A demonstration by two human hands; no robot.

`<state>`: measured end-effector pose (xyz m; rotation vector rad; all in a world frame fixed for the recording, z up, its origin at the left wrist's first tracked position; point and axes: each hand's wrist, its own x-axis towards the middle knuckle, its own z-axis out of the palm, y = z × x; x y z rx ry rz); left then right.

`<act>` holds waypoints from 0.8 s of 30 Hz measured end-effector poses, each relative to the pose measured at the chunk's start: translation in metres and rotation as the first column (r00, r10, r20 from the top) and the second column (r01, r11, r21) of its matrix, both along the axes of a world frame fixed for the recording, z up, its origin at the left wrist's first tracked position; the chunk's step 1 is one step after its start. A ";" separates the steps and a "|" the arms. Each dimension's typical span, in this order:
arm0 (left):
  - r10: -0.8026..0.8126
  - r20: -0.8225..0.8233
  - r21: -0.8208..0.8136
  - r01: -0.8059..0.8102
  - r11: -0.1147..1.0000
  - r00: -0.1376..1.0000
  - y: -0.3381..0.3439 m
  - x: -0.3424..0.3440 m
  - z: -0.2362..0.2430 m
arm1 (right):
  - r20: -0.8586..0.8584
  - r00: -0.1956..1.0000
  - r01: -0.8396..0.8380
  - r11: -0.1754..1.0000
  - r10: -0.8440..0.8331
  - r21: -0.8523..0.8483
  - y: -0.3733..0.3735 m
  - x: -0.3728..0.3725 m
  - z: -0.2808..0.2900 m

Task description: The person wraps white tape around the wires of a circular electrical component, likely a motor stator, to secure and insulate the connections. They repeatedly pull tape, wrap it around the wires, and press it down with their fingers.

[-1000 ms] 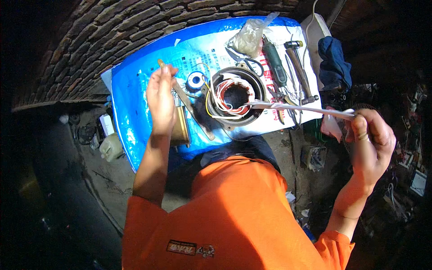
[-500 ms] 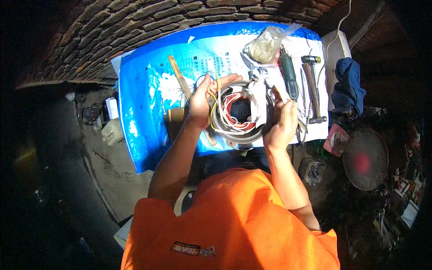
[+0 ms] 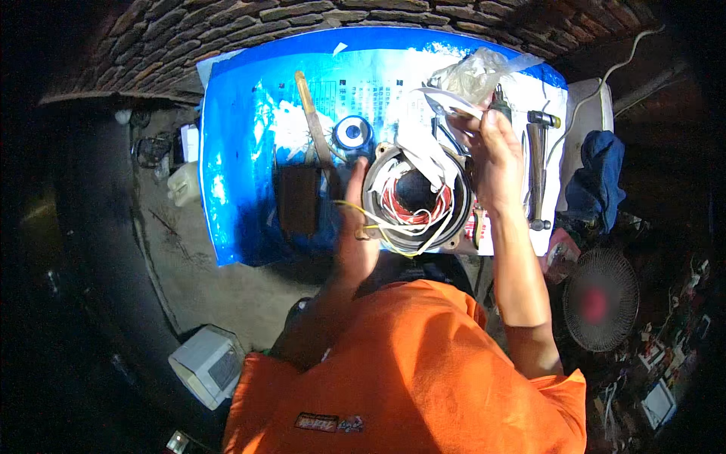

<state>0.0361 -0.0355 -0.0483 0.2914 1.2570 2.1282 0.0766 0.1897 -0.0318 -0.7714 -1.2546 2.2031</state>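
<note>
Right hand [image 3: 501, 155] higher, before green tool [image 3: 501, 104], grip tight on white strip [image 3: 455, 101]; left hand [image 3: 359, 231] uncurled beside housing [image 3: 463, 198].

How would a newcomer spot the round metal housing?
Find the blue-and-white sheet. At its near edge, just right of the left hand, sits the round metal housing. Unlike its neighbours, it holds a red coil with white wires.

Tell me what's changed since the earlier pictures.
The right hand has left the motor stator, moved up and pinched a white strip. The stator has turned counterclockwise, bringing its lead wires nearer the person. The left hand stays at its left side; the hammer hasn't moved.
</note>
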 end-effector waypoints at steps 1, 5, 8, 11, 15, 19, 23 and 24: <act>-0.023 0.035 0.026 0.022 0.999 0.999 -0.009 -0.001 -0.005 | 0.083 0.996 -0.034 0.974 0.016 0.223 0.005 0.010 0.014; 0.275 -0.039 -0.501 -0.257 0.826 0.961 -0.087 -0.005 -0.002 | 0.304 0.944 -0.190 0.540 -0.130 0.820 0.045 0.077 0.094; 0.450 -0.517 -0.301 -0.646 0.701 0.728 -0.073 -0.012 0.065 | 0.213 0.972 -0.206 0.079 -0.101 0.975 0.070 0.112 0.131; 0.043 -0.642 -0.242 -0.255 0.936 0.766 0.004 0.014 0.123 | 0.078 0.997 -0.068 0.567 0.006 0.821 0.063 0.125 0.134; -0.511 -0.598 -0.748 -0.202 0.632 0.618 0.062 0.018 0.091 | 0.098 0.977 -0.212 0.809 0.189 0.548 0.052 0.128 0.163; -0.475 -0.621 -0.735 -0.253 0.629 0.624 0.074 0.012 0.053 | 0.239 0.935 -0.353 0.652 0.261 0.671 0.041 0.114 0.198; -0.367 -0.699 -0.657 -0.349 0.668 0.613 0.073 0.013 0.045 | 0.306 0.919 -0.369 0.269 0.249 0.890 0.042 0.092 0.213; -0.358 -0.713 -0.659 -0.402 0.635 0.603 0.072 0.015 0.040 | 0.362 0.911 -0.389 0.119 0.195 0.914 0.042 0.086 0.213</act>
